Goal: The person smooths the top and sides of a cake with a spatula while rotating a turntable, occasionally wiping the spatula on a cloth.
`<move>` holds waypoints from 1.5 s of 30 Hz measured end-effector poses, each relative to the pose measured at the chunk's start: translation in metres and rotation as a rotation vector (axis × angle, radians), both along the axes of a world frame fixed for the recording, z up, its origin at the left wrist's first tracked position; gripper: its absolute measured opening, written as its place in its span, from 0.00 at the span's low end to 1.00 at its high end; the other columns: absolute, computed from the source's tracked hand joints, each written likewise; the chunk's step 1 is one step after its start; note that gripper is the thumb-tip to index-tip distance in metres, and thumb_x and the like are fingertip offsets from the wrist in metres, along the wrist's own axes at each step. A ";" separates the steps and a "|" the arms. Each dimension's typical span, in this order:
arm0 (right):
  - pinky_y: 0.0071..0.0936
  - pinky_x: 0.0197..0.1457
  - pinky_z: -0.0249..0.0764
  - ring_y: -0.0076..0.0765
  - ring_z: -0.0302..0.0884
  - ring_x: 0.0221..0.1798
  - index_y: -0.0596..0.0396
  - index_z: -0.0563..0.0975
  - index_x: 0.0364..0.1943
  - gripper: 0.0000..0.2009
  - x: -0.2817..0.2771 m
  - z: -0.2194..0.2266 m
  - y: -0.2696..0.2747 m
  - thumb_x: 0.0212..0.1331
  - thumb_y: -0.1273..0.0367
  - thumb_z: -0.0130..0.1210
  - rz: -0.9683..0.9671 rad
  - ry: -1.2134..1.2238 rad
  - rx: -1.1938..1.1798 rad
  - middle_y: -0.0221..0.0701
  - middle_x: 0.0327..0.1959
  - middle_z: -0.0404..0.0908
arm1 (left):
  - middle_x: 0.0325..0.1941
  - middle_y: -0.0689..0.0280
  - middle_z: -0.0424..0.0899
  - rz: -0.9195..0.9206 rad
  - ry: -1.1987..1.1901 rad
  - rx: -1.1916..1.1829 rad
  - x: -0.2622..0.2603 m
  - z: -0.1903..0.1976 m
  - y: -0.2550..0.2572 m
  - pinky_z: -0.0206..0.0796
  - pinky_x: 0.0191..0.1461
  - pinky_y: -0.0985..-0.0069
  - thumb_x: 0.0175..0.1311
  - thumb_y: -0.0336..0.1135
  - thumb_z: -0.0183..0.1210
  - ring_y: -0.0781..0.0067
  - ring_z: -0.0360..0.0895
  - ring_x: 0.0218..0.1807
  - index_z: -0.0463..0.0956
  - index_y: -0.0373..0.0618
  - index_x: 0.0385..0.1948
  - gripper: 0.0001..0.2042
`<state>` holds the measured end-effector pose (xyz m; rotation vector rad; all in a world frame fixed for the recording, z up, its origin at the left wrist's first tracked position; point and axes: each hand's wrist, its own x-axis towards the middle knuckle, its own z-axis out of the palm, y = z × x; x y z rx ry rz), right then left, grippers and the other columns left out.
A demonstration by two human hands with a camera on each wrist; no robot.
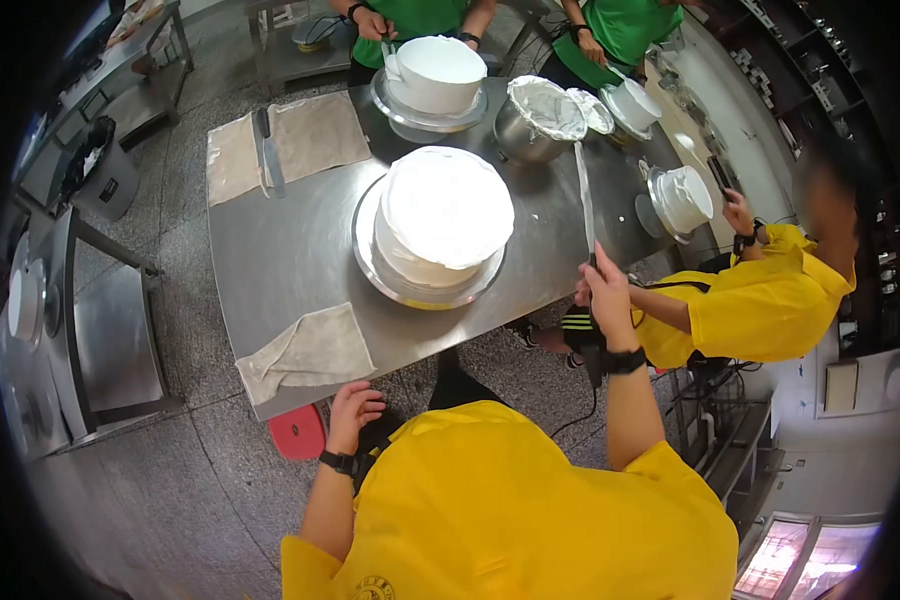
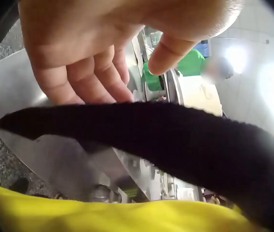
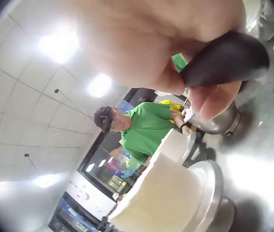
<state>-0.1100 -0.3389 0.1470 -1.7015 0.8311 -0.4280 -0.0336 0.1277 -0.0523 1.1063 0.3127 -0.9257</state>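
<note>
My right hand (image 1: 606, 290) grips the dark handle (image 3: 229, 58) of a palette knife (image 1: 585, 195). Cream coats its long blade, whose tip overlaps the steel mixing bowl (image 1: 526, 150) of whipped cream in the head view. To the left, a tall cake (image 1: 448, 212) covered in white cream stands on a metal turntable (image 1: 372, 268), apart from the knife. In the right wrist view the cake's pale side (image 3: 161, 193) shows below the hand. My left hand (image 1: 350, 415) hangs in front of the table's near edge, fingers loosely bent, holding nothing, close to a folded beige cloth (image 1: 315, 355).
Beige cloths (image 1: 320, 130) lie at the table's far left, with another palette knife (image 1: 268, 155) across them. Opposite, a person in green works on a white cake (image 1: 442, 75). A person in yellow at right holds a tool by a smaller cake (image 1: 682, 200). A red stool (image 1: 298, 433) stands below.
</note>
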 end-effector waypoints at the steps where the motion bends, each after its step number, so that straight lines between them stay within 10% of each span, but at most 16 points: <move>1: 0.23 0.31 0.79 0.24 0.75 0.29 0.55 0.68 0.73 0.26 0.009 -0.005 -0.016 0.70 0.74 0.51 0.020 0.070 -0.087 0.29 0.44 0.79 | 0.44 0.58 0.85 0.000 -0.002 0.003 -0.001 -0.004 0.003 0.79 0.43 0.70 0.72 0.35 0.54 0.63 0.85 0.39 0.70 0.41 0.55 0.15; 7: 0.35 0.32 0.78 0.37 0.81 0.30 0.51 0.73 0.69 0.25 0.113 -0.042 -0.139 0.67 0.70 0.53 0.064 0.145 -0.517 0.37 0.37 0.78 | 0.41 0.60 0.86 0.278 -0.053 0.092 -0.006 0.007 -0.009 0.78 0.40 0.77 0.72 0.35 0.55 0.70 0.85 0.37 0.71 0.40 0.53 0.13; 9: 0.43 0.41 0.77 0.48 0.82 0.40 0.49 0.72 0.70 0.26 0.148 -0.062 -0.178 0.65 0.71 0.53 0.091 0.180 -1.190 0.44 0.39 0.76 | 0.41 0.60 0.86 0.305 -0.056 0.099 -0.008 0.012 -0.023 0.78 0.40 0.77 0.72 0.34 0.55 0.69 0.85 0.37 0.71 0.41 0.52 0.13; 15: 0.47 0.51 0.76 0.54 0.78 0.50 0.44 0.65 0.74 0.33 0.114 -0.106 -0.164 0.62 0.75 0.52 0.089 0.421 -1.169 0.45 0.48 0.75 | 0.41 0.59 0.86 0.334 -0.025 0.097 -0.029 0.025 -0.074 0.79 0.41 0.72 0.71 0.33 0.55 0.66 0.85 0.37 0.71 0.42 0.52 0.12; 23: 0.37 0.44 0.78 0.45 0.79 0.43 0.49 0.62 0.76 0.31 -0.057 -0.129 -0.140 0.67 0.76 0.51 0.121 0.221 -0.617 0.43 0.46 0.78 | 0.42 0.59 0.85 0.436 0.002 0.060 -0.040 0.019 -0.125 0.77 0.42 0.69 0.72 0.33 0.53 0.64 0.84 0.38 0.70 0.43 0.53 0.12; 25: 0.28 0.32 0.75 0.33 0.76 0.35 0.50 0.61 0.77 0.29 -0.027 -0.078 -0.144 0.72 0.75 0.50 0.048 -0.184 0.626 0.37 0.43 0.78 | 0.42 0.59 0.85 0.382 -0.009 0.089 -0.034 0.018 -0.136 0.77 0.41 0.70 0.72 0.33 0.53 0.64 0.84 0.38 0.70 0.43 0.54 0.12; 26: 0.21 0.25 0.69 0.27 0.72 0.31 0.51 0.60 0.77 0.28 -0.012 -0.064 -0.142 0.74 0.74 0.48 -0.009 -0.267 0.745 0.35 0.44 0.77 | 0.43 0.58 0.85 0.356 -0.008 0.102 -0.030 0.021 -0.141 0.78 0.42 0.70 0.72 0.33 0.52 0.63 0.84 0.38 0.70 0.42 0.54 0.13; 45: 0.15 0.24 0.68 0.18 0.69 0.29 0.42 0.63 0.75 0.23 0.059 -0.076 -0.195 0.78 0.66 0.45 0.266 -0.659 1.312 0.29 0.48 0.75 | 0.43 0.59 0.85 0.322 -0.076 0.264 -0.021 0.036 -0.187 0.79 0.42 0.72 0.72 0.35 0.53 0.66 0.84 0.38 0.71 0.40 0.53 0.14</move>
